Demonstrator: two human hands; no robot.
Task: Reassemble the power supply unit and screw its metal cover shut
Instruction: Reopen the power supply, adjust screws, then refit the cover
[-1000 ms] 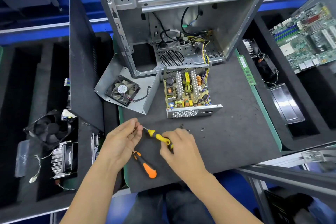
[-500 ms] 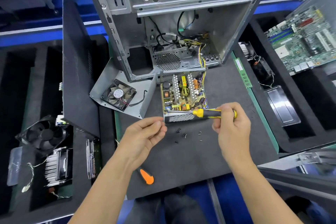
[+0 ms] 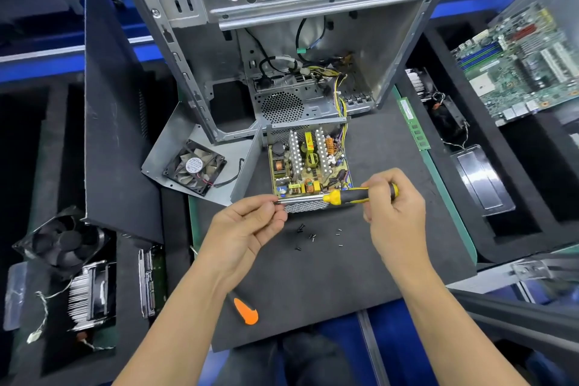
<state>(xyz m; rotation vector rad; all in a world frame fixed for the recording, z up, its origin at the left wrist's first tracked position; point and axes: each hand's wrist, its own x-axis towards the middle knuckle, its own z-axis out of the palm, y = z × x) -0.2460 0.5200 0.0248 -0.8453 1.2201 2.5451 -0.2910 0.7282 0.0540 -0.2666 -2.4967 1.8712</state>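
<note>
The open power supply unit [image 3: 308, 163] lies on the dark mat, its circuit board bare, yellow wires running back into the case. Its metal cover [image 3: 175, 138], carrying a black fan [image 3: 195, 167], lies upturned to the left, touching the unit. My right hand [image 3: 393, 208] grips a yellow-and-black screwdriver [image 3: 347, 196] held level across the unit's front grille. My left hand [image 3: 247, 229] pinches the screwdriver's tip, perhaps with a screw hidden in the fingers. Several small black screws [image 3: 305, 233] lie loose on the mat just below.
An empty computer case [image 3: 282, 25] stands behind the unit. An orange-handled screwdriver [image 3: 246, 313] lies near my left forearm. A black side panel [image 3: 116, 122] leans at left, over fans and a heatsink [image 3: 84, 291]. Motherboard [image 3: 520, 66] and RAM stick [image 3: 413, 124] sit right.
Both hands rose from the mat's near edge toward the unit's front. The screwdriver turned level, my right hand now at its handle end, my left fingers closing on its tip.
</note>
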